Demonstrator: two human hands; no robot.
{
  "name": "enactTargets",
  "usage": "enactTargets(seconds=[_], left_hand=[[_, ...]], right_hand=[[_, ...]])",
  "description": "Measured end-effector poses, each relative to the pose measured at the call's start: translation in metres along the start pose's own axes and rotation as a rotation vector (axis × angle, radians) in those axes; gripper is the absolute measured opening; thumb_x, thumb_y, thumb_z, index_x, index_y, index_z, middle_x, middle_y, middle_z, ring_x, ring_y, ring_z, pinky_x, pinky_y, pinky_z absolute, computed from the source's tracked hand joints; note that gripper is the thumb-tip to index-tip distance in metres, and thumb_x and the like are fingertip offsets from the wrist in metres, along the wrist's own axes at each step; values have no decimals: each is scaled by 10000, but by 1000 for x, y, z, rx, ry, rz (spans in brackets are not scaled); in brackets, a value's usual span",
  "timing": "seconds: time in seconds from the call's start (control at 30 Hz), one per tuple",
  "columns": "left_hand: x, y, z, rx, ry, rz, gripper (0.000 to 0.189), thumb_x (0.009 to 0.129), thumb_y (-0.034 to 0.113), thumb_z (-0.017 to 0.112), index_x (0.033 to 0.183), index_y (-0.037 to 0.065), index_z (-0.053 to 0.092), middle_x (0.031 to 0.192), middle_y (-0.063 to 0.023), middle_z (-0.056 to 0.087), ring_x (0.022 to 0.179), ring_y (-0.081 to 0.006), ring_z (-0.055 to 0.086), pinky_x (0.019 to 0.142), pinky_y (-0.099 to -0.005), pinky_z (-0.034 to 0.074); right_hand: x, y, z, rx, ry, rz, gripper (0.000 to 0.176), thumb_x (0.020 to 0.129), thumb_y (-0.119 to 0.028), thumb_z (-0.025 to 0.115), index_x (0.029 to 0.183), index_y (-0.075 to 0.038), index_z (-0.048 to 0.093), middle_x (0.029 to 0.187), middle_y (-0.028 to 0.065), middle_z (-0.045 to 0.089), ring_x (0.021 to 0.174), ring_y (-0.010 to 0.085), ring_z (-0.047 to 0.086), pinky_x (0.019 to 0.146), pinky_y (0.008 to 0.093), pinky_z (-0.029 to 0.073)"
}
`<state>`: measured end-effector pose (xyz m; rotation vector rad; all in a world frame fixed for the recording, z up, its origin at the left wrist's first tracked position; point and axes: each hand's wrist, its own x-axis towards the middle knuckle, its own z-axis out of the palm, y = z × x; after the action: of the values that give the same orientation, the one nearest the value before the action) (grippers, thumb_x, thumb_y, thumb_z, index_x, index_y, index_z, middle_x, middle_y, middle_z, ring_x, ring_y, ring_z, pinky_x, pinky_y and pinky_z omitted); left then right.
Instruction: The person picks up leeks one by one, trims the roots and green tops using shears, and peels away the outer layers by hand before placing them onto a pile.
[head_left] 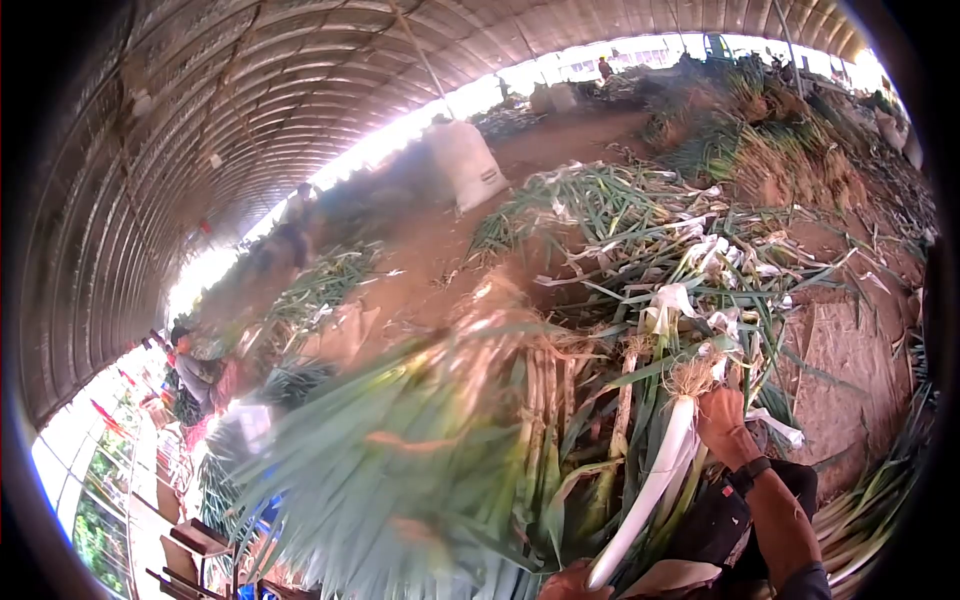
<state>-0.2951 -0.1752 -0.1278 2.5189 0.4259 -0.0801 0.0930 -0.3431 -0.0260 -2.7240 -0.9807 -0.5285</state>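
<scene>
A long leek (655, 480) with a white stalk and a pale tuft of roots runs from lower centre up to the right. My right hand (722, 420), with a dark band on its wrist, grips the stalk just below the roots. My left hand (575, 583) is at the bottom edge, partly cut off, closed around the lower end of the same stalk. A blurred mass of green leek leaves (400, 470) spreads to the left of both hands. More leeks (560, 400) lie bundled behind the held one.
Piles of leeks and trimmed leaves (640, 230) cover the brown soil floor (850, 350). A white sack (468, 162) stands farther back. A seated person (200, 372) works at the left; another person (292, 225) is farther off. An arched tunnel roof (200, 120) spans overhead.
</scene>
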Motion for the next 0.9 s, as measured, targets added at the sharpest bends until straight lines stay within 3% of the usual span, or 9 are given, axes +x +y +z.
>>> enactTargets(seconds=[0.07,0.2,0.27,0.37,0.43,0.47,0.53,0.6,0.9], left_hand=[[2,0,4,-38,220,154,639,836,542,757,1266,78,666,1078,-152,712,898,-336,699,703,-485,553],[9,-27,6,-193,-277,-115,671,859,481,782,1391,127,577,1320,-174,616,1140,-386,645,882,-535,544],[-3,-58,53,-1967,-252,503,732,884,509,778,1478,189,496,1552,-105,426,1375,-424,485,1061,-640,431],[6,-75,53,-1920,-344,862,901,927,617,667,1616,165,304,1685,-151,225,1487,-491,308,1131,-700,343],[11,-116,15,-1063,-741,-111,1177,872,718,642,1546,-151,223,1514,-364,417,1397,-499,449,1094,-552,479],[9,-124,19,-939,-665,-41,1140,872,726,633,1527,-143,296,1489,-360,451,1390,-464,475,1043,-525,532],[8,-129,19,-2208,-990,-307,1072,883,757,582,1500,-102,404,1431,-337,529,1362,-435,521,961,-501,583],[-3,-70,-41,-975,-669,39,992,929,755,508,1484,-66,463,1396,-305,578,1281,-417,598,905,-502,592],[-11,-78,-37,-1473,-694,-353,847,1011,489,576,1596,-7,218,1597,-263,340,1186,-339,640,928,-517,565]], right_hand=[[4,5,4,37,-48,-2,141,854,-172,675,820,-36,688,693,169,680,638,359,679,553,454,513],[19,-8,-4,408,277,217,116,899,-83,637,822,-10,591,702,199,635,633,427,620,548,476,450],[23,-2,6,754,342,308,69,925,-18,584,857,-23,580,637,107,602,527,235,584,457,406,424],[24,8,25,1267,350,468,132,928,17,523,846,-49,602,628,19,571,481,124,508,396,299,388],[28,-1,-2,1506,260,614,126,931,0,517,858,-50,607,650,10,574,458,111,485,389,276,374],[29,-4,-14,1528,251,626,105,935,-20,526,866,-45,600,662,16,577,449,107,477,389,277,368],[29,-3,-46,1600,268,621,119,963,-122,562,888,-39,603,676,16,579,457,101,487,388,279,360],[35,23,-52,1576,477,750,225,996,-165,562,848,-8,623,648,27,580,471,119,502,445,282,392],[-3,32,-84,1355,-419,354,252,946,-138,729,1133,-1,630,763,50,679,549,96,614,457,256,481]])
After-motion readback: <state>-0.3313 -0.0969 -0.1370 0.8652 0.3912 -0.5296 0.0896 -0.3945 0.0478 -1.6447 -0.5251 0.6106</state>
